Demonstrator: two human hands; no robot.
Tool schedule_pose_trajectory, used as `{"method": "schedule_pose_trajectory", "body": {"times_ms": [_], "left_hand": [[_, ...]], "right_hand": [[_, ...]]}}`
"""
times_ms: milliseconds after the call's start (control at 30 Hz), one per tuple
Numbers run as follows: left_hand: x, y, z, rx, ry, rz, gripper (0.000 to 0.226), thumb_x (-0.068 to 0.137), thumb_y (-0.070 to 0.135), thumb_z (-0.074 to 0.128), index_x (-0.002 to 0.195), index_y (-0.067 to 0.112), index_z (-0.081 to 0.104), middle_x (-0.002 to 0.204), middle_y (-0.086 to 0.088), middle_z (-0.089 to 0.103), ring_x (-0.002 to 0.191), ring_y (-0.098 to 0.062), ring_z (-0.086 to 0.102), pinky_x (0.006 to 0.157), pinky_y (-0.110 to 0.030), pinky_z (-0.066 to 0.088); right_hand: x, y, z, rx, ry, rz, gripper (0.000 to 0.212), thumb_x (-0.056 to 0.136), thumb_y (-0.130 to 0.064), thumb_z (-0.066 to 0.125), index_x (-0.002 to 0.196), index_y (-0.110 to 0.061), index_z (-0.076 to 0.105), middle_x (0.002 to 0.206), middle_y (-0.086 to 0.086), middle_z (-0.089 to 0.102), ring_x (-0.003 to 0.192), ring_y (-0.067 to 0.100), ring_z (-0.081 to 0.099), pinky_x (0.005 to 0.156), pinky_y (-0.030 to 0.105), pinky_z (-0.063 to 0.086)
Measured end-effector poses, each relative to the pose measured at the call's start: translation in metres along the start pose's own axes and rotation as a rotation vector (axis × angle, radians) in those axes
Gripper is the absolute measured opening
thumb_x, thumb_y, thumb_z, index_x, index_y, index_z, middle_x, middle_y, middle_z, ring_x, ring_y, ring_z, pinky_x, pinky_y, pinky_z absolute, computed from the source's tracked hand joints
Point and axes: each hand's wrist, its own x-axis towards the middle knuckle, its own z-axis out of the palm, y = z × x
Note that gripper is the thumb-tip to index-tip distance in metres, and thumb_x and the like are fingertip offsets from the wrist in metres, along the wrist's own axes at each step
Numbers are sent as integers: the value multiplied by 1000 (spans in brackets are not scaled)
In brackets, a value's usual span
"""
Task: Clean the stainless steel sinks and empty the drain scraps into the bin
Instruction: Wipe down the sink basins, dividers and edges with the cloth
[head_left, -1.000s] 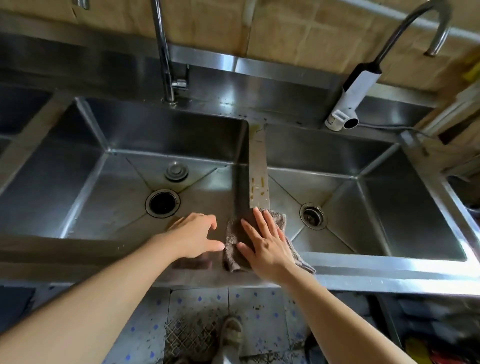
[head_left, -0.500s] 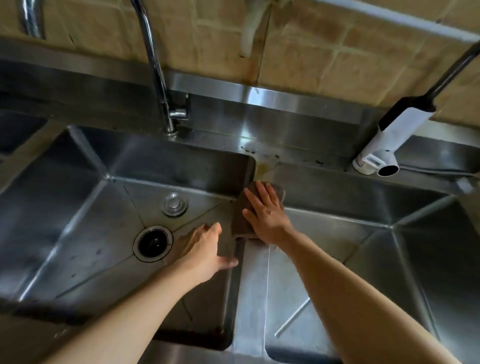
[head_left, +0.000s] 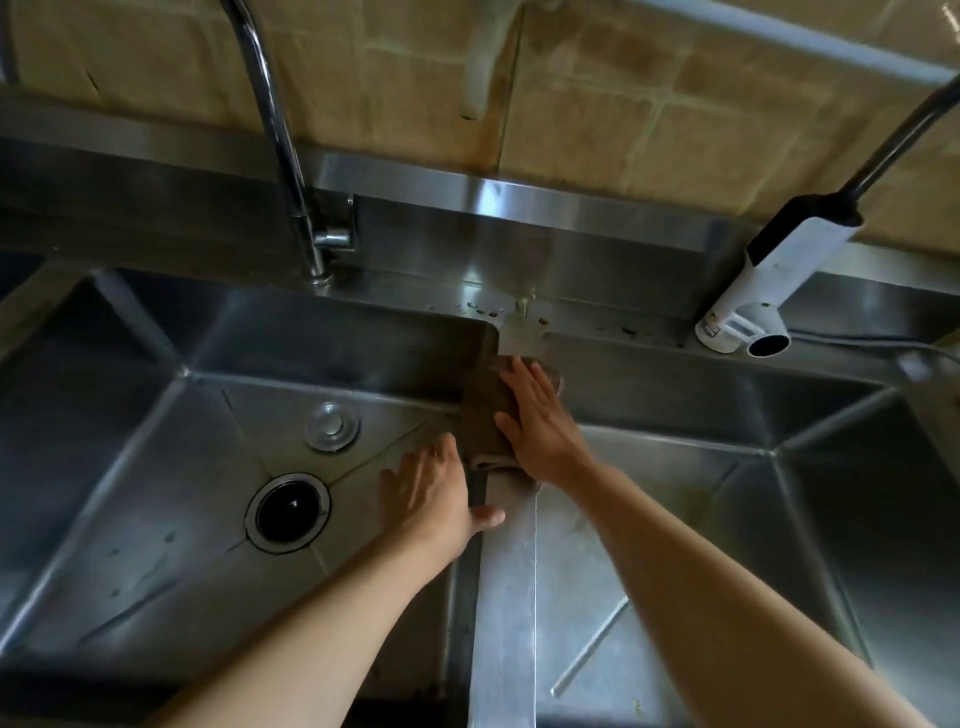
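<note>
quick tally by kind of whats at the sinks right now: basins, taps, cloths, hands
sink basins: 2, left basin and right basin
taps: 2, chrome tap and white-bodied tap
cloths: 1, brown cloth
hands: 2, left hand and right hand
total: 7

Two sinks lie side by side, the left sink (head_left: 156, 467) and the right sink (head_left: 727, 519), parted by a divider (head_left: 506, 597) that runs from front to back. A cloth (head_left: 483, 415) lies on the divider towards its far end, under the right hand (head_left: 540, 421); the left hand (head_left: 436, 499) rests just left of it (thumb on the divider). In the left sink, the drain hole (head_left: 287, 512) sits before a plug (head_left: 332, 426). Behind, the left faucet (head_left: 291, 171) rises from the back ledge (head_left: 597, 306), and the right faucet (head_left: 769, 291) stands behind the right sink.
</note>
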Motion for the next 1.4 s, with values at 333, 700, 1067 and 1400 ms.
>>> {"method": "schedule_pose_trajectory", "body": {"times_ms": [333, 700, 1067, 1400], "left_hand": [[5, -4, -14, -49, -19, 180, 89, 68, 56, 74, 134, 19, 27, 133, -5, 46, 122, -23, 46, 100, -38, 40], [76, 4, -50, -102, 139, 281, 67, 88, 42, 61, 141, 19, 26, 140, -2, 38, 126, -19, 42, 101, -31, 42], [125, 33, -61, 1, 145, 207, 60, 89, 34, 63, 137, 17, 31, 139, -3, 39, 129, -23, 39, 100, -34, 38], [146, 55, -52, 149, 141, 220, 58, 92, 30, 54, 141, 15, 27, 149, -4, 27, 138, -23, 26, 107, -38, 28]], "right_hand": [[-54, -18, 14, 71, 107, 46, 66, 86, -30, 65, 144, -13, 38, 157, 1, 18, 147, 18, 5, 110, 14, 0], [67, -11, -22, -264, 191, 103, 49, 90, -37, 59, 135, -20, 49, 136, 11, 35, 126, 31, 33, 107, 43, 33], [120, 4, -48, -44, 600, 42, 27, 81, -2, 65, 108, -1, 61, 108, 21, 53, 95, 35, 53, 71, 41, 54], [116, 57, -43, -226, 186, -119, 44, 101, -29, 37, 145, -22, 39, 154, 2, 28, 141, 21, 27, 114, 32, 21]]}}
